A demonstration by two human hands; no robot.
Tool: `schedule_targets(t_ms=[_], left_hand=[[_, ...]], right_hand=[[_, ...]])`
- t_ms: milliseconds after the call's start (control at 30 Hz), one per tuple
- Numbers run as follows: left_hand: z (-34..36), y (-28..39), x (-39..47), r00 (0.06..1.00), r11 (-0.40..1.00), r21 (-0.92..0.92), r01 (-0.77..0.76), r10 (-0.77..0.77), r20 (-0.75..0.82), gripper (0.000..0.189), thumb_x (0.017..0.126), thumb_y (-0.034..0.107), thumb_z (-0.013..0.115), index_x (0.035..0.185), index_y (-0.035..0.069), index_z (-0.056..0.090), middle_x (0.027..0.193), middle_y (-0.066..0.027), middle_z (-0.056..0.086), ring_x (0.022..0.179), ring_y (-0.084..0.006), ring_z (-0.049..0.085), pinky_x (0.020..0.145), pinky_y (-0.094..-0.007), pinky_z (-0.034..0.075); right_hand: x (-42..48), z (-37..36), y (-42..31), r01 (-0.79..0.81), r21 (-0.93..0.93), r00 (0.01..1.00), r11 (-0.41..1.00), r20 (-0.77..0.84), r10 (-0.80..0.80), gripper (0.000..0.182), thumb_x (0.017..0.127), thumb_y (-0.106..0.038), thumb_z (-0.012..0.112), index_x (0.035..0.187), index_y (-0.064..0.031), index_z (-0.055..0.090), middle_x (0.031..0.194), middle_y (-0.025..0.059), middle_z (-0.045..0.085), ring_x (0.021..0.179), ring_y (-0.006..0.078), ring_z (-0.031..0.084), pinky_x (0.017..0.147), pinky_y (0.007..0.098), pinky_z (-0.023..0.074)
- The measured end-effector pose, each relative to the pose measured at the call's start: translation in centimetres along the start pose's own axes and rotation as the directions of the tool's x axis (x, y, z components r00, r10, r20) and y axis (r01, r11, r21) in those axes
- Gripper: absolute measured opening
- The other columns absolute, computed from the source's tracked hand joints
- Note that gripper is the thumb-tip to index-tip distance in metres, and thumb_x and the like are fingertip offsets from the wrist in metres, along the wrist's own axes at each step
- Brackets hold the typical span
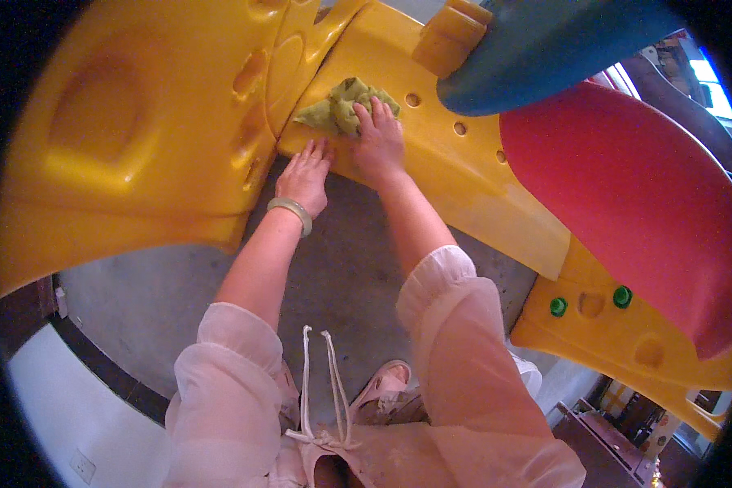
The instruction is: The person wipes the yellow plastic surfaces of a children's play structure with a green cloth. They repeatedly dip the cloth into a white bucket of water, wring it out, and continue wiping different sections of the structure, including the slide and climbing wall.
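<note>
Bunched under the fingers of my right hand (379,140) is a yellow-green cloth (344,105), pressed against a yellow moulded plastic panel (439,137) of what looks like a play structure. Part of the cloth spreads out to the left of the hand. Just below and left of it, my left hand (305,174) rests with its fingertips at the panel's near edge and holds nothing. A pale bangle (290,213) circles that wrist.
A large yellow plastic piece (158,122) rises at the left. Blue (543,49) and red plastic parts (628,195) cover the upper right. Green caps (622,297) dot a lower yellow panel (592,335). Grey floor (348,262) lies beneath; a white wall (79,415) stands lower left.
</note>
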State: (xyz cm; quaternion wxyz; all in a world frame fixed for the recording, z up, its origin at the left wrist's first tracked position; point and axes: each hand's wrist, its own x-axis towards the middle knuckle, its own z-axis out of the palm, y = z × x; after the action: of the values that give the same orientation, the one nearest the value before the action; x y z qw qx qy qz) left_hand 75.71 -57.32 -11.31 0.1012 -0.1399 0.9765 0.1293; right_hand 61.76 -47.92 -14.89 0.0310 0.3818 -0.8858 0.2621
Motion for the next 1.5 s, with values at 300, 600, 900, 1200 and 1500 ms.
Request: schedule_targets(t_ms=[300, 600, 900, 1200, 1500], left_hand=[[-0.5, -0.5, -0.5, 1.000, 1.000, 0.001, 0.002, -0.002, 0.024, 0.060, 0.079, 0.005, 0.053, 0.135, 0.009, 0.034, 0.147, -0.0084, 0.021, 0.136, -0.0251, 0.020, 0.110, -0.0388, 0.020], [0.9, 0.5, 2.7, 0.996, 0.997, 0.059, 0.041, -0.046, 0.078, 0.061, 0.076, 0.005, 0.051, 0.135, 0.012, 0.036, 0.147, -0.0066, 0.022, 0.136, -0.0212, 0.019, 0.111, -0.0383, 0.018], [1.4, -0.6, 1.8, 0.987, 0.998, 0.050, 0.040, -0.048, 0.156, 0.064, 0.078, 0.011, 0.057, 0.138, 0.012, 0.032, 0.148, -0.0075, 0.018, 0.137, -0.0230, 0.014, 0.110, -0.0426, 0.015], [0.9, 0.3, 1.7, 0.988, 0.995, 0.098, 0.001, -0.017, 0.156, 0.063, 0.078, 0.012, 0.056, 0.136, 0.010, 0.033, 0.148, -0.0097, 0.019, 0.136, -0.0248, 0.018, 0.110, -0.0438, 0.016], [1.1, 4.2, 0.3, 0.994, 0.996, 0.077, -0.040, 0.032, 0.106, 0.063, 0.077, 0.009, 0.053, 0.136, 0.010, 0.034, 0.148, -0.0086, 0.020, 0.136, -0.0226, 0.019, 0.110, -0.0391, 0.017]], right_hand=[[-14.2, -8.3, 13.7, -0.260, -0.265, 0.959, 0.928, -0.184, 0.216, 0.042, 0.075, -0.023, 0.060, 0.114, -0.0136, 0.051, 0.129, 0.0145, 0.046, 0.119, 0.0359, 0.041, 0.098, 0.0498, 0.0326], [-11.9, -1.6, 8.3, -0.449, -0.374, 0.888, 0.811, -0.091, 0.450, 0.062, 0.078, -0.041, 0.059, 0.132, -0.0154, 0.040, 0.143, 0.0167, 0.027, 0.131, 0.0363, 0.025, 0.103, 0.0529, 0.0231], [-10.3, -4.5, 9.5, -0.263, -0.432, 0.930, 0.863, 0.125, 0.346, 0.058, 0.081, -0.037, 0.058, 0.133, -0.0217, 0.037, 0.142, 0.0063, 0.030, 0.133, 0.0243, 0.026, 0.105, 0.0506, 0.0202], [-10.6, -10.3, 17.8, -0.682, -0.596, 0.565, 0.425, -0.060, 0.823, 0.058, 0.083, -0.047, 0.050, 0.131, -0.0157, 0.041, 0.133, 0.0075, 0.042, 0.125, 0.0237, 0.037, 0.095, 0.0483, 0.0352], [-3.4, -4.4, 18.2, -0.382, -0.469, 0.889, 0.796, 0.049, 0.455, 0.067, 0.081, -0.048, 0.050, 0.137, -0.0142, 0.034, 0.137, 0.0130, 0.039, 0.127, 0.0302, 0.035, 0.098, 0.0457, 0.0349]])
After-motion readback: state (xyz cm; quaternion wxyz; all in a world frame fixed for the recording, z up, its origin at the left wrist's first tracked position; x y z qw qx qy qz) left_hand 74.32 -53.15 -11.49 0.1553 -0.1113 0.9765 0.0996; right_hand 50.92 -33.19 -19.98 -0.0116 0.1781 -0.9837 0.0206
